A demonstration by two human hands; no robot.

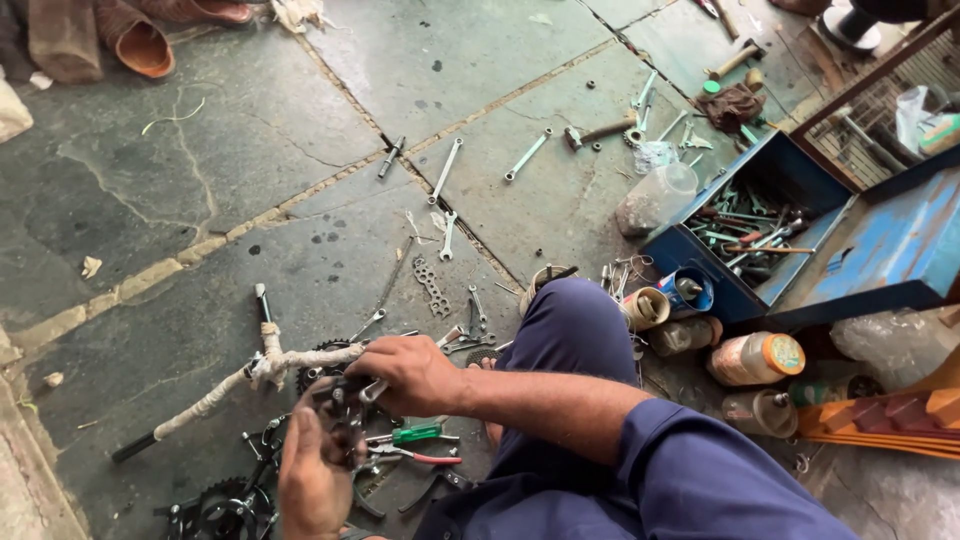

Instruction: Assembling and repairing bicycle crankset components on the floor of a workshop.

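Your clothing, seen from above

You wear a blue short sleeve [690, 470] at four o'clock and matching blue trousers [570, 340]; both forearms are bare, without gloves.

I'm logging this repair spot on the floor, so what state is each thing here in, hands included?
Blue toolbox: lid open, tools inside.
Left hand: closed around a dark metal part.
Right hand: gripping a silver tool at that part.
Wrapped handlebar: lying on the floor.
Orange-capped bottle: capped, on its side.
Green-handled screwdriver: lying loose.
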